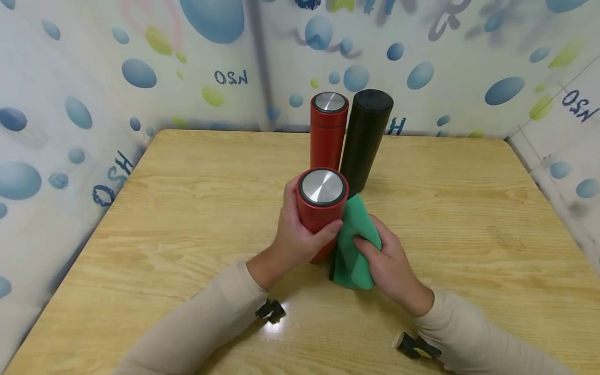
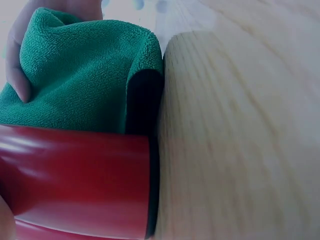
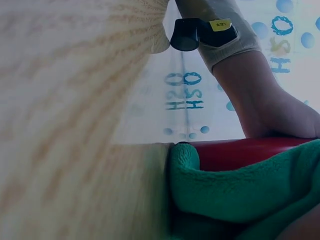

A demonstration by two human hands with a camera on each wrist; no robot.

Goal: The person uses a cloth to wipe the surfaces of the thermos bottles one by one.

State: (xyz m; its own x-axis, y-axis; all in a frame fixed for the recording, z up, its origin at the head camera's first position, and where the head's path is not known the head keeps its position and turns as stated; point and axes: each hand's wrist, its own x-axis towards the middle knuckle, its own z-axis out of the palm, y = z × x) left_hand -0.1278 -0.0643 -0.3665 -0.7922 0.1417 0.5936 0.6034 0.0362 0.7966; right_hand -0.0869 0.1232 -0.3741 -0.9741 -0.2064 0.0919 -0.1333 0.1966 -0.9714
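Observation:
My left hand (image 1: 300, 229) grips a red thermos bottle (image 1: 319, 216) with a brushed silver lid top, fingers behind it and thumb across its front. In the left wrist view the bottle's black base ring (image 2: 152, 187) is right at the tabletop. On the bottle's right side, my right hand (image 1: 391, 260) pinches a folded green cloth (image 1: 349, 245) between thumb and fingers. The fluffy cloth lies close against the bottle, covering part of that side. A dark patch (image 2: 145, 102) shows beneath the cloth's lower edge.
Just behind stand a second red thermos bottle (image 1: 326, 140) with a silver lid top and a tall black bottle (image 1: 365, 143), side by side. All are on a light wooden table (image 1: 201, 208). Beyond its back edge is a wall covering (image 1: 281, 57) printed with blue and green drops.

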